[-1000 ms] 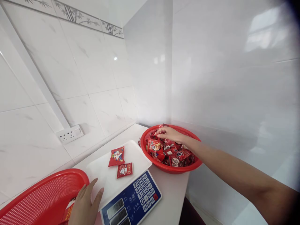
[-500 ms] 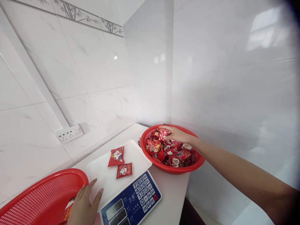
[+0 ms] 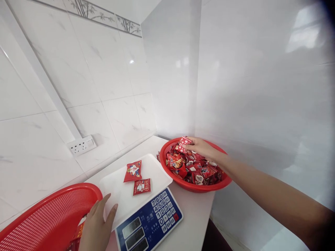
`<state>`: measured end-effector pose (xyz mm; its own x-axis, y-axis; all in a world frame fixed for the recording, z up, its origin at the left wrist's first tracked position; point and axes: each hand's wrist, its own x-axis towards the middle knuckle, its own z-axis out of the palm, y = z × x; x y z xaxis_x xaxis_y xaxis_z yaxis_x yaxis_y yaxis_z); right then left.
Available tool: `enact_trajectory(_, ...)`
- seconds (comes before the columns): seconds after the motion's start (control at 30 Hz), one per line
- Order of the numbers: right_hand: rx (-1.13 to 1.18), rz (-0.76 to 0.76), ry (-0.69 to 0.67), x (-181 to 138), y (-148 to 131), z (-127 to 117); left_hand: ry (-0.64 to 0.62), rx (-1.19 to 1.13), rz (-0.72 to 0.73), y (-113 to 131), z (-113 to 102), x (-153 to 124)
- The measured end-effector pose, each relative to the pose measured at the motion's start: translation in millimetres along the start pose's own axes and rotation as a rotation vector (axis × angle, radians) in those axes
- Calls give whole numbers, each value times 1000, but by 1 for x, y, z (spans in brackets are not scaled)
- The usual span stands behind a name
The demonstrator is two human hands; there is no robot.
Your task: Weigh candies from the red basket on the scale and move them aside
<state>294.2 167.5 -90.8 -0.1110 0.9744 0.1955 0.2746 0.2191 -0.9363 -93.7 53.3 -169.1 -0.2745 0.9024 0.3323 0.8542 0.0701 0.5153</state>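
Note:
My right hand (image 3: 201, 147) is over the right red basket (image 3: 209, 188), its fingers closed on a pink-red snack packet with white dots (image 3: 183, 143). Many red snack packets (image 3: 195, 165) fill that basket below it. My left hand (image 3: 98, 221) rests by the rim of the left red basket (image 3: 86, 188), next to the scale's pan, with thumb and fingers apart and nothing in them. Two packets lie on the white pan of the digital scale (image 3: 157, 170): a larger red packet (image 3: 133, 171) and a smaller flat one (image 3: 142, 187).
The scale's blue keypad panel (image 3: 149, 219) faces me, between the two baskets. Some packets (image 3: 75, 240) lie in the left basket, partly behind my left hand. Tiled walls meet behind the white table (image 3: 192, 209); a power socket (image 3: 81, 145) is on the left wall.
My right hand has lifted the dotted packet slightly out of the pile. The view has shifted a little, while my left hand keeps its place by the scale.

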Motion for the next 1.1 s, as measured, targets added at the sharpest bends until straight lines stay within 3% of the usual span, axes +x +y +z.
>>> enact_trajectory(0.13, 140, -15, -49, -14, -16, 35, 132, -186, -48, 35, -10, -14)
enact_trajectory(0.3, 374, 103, -335, -46, -26, 112, -112, -672, -94, 75, 1, -37)
enact_trajectory(0.4, 496, 136, -451, -65, -30, 151, -250, -920, -84, 85, 8, -44)
enact_trajectory(0.47, 524, 116, -484, -72, -32, 166, -275, -1007, -97, 87, 8, -44)
enact_trajectory(0.6, 353, 53, -507, -71, -33, 171, -228, -1007, -139, 85, 4, -43)
enact_trajectory(0.73, 195, 22, -521, -64, -28, 164, -316, -1049, -121, 83, 5, -41)
enact_trajectory(1.1, 224, 81, -540, -61, -24, 162, -307, -1070, -153, 78, 5, -40)
